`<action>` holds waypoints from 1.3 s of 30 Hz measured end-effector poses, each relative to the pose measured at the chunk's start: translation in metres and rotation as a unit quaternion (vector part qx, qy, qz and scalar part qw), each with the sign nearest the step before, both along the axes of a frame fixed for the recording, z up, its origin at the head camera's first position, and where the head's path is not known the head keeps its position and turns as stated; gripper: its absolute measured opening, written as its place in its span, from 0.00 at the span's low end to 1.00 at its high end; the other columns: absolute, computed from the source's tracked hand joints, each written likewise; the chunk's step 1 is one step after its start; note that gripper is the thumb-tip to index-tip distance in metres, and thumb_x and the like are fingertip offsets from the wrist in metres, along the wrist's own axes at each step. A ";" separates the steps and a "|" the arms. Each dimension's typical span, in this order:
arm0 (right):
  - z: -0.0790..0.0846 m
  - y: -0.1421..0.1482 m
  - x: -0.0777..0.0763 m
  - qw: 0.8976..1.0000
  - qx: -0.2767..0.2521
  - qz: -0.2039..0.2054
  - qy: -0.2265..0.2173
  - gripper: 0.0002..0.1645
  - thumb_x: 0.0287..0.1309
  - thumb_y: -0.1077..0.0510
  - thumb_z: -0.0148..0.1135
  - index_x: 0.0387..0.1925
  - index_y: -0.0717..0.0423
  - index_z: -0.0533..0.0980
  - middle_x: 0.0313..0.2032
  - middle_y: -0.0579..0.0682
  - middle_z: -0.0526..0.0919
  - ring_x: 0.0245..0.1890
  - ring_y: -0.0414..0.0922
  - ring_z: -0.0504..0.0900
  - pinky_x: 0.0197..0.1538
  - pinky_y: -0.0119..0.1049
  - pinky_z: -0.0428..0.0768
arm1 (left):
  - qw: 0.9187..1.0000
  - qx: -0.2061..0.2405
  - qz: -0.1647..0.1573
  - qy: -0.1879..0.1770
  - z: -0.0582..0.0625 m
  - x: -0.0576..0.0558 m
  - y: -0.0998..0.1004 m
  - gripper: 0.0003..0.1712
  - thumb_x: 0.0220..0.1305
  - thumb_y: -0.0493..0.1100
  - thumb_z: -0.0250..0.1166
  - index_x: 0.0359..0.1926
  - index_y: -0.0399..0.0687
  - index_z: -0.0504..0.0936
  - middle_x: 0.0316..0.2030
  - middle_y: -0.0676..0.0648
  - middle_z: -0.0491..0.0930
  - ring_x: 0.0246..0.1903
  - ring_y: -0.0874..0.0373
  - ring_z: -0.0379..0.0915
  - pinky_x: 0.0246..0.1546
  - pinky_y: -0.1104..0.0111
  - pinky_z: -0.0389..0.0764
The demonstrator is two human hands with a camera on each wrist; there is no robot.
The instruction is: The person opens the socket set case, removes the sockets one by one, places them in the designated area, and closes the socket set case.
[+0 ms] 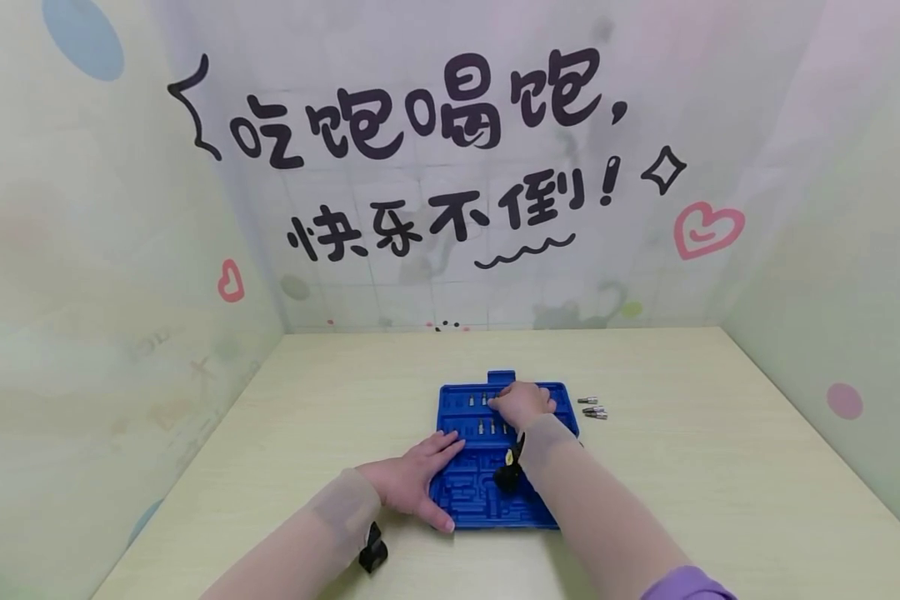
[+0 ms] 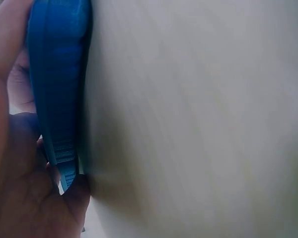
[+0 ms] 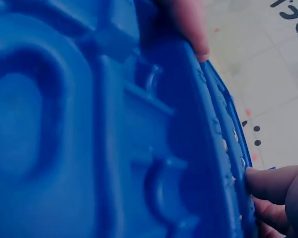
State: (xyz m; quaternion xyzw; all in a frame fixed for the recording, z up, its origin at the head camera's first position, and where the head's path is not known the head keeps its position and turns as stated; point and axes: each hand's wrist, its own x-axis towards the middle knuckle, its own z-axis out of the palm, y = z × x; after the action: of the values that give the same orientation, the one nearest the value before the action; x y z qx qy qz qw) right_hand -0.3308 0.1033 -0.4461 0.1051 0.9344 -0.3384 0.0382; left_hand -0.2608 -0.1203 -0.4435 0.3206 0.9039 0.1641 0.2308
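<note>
A blue moulded tool case (image 1: 468, 500) lies unfolded on the table, its upper half holding two rows of small metal bits (image 1: 492, 427). My left hand (image 1: 412, 482) rests on the case's left side, fingers spread over the edge and thumb at the front corner. In the left wrist view that hand lies along the blue side wall (image 2: 57, 84). My right hand (image 1: 527, 404) reaches into the upper row, thumb and curled fingers pinching at a bit there. The fingertips largely hide this bit. In the right wrist view the thumb (image 3: 268, 183) presses close at the row.
Several loose metal bits (image 1: 594, 411) lie on the table right of the case. The case's latch tab (image 1: 502, 377) sticks out at the back. The lower half shows shaped hollows. Printed walls stand behind and beside the wooden table (image 1: 330, 392).
</note>
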 end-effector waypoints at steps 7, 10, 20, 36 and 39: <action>0.009 -0.003 -0.005 0.998 0.002 -0.021 -0.055 0.35 0.59 0.44 0.65 0.59 0.63 0.74 0.64 0.66 0.67 0.66 0.65 0.56 0.68 0.59 0.50 | 1.000 -0.001 -0.001 -0.005 0.001 0.000 0.001 0.66 0.45 0.68 0.72 0.77 0.56 0.43 0.76 0.52 0.36 0.74 0.52 0.28 0.68 0.48 0.51; 0.015 -0.004 -0.003 0.997 -0.001 -0.034 -0.072 0.38 0.58 0.44 0.66 0.62 0.66 0.70 0.65 0.69 0.63 0.67 0.66 0.54 0.68 0.59 0.50 | 1.000 -0.001 -0.003 -0.007 0.000 -0.001 0.001 0.67 0.45 0.69 0.72 0.77 0.57 0.43 0.76 0.52 0.36 0.74 0.52 0.28 0.68 0.48 0.50; 0.018 -0.002 -0.002 0.994 -0.043 -0.065 -0.080 0.41 0.57 0.46 0.67 0.63 0.68 0.67 0.65 0.72 0.60 0.67 0.69 0.53 0.68 0.60 0.52 | 1.000 -0.001 0.000 -0.008 0.001 -0.001 0.003 0.67 0.45 0.69 0.72 0.77 0.57 0.43 0.76 0.52 0.36 0.74 0.52 0.28 0.68 0.47 0.51; 0.006 0.002 -0.003 0.993 -0.083 -0.064 -0.053 0.26 0.59 0.48 0.65 0.53 0.61 0.79 0.58 0.69 0.66 0.62 0.65 0.59 0.66 0.59 0.54 | 1.000 -0.001 -0.001 0.003 0.001 0.000 0.003 0.67 0.44 0.69 0.72 0.77 0.55 0.45 0.76 0.51 0.38 0.74 0.50 0.30 0.67 0.47 0.52; 0.007 0.004 -0.002 0.996 -0.065 -0.044 -0.051 0.23 0.59 0.48 0.65 0.51 0.58 0.80 0.56 0.66 0.70 0.61 0.64 0.59 0.65 0.59 0.53 | 1.000 -0.002 -0.002 0.004 0.000 -0.001 0.002 0.67 0.43 0.70 0.72 0.77 0.56 0.45 0.76 0.51 0.38 0.74 0.50 0.30 0.67 0.47 0.52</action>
State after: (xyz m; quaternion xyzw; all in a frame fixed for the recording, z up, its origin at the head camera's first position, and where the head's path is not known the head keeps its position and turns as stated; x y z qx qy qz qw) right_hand -0.3325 0.1073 -0.4390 0.1603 0.9015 -0.3944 0.0776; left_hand -0.2617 -0.1180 -0.4440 0.3223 0.9047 0.1608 0.2277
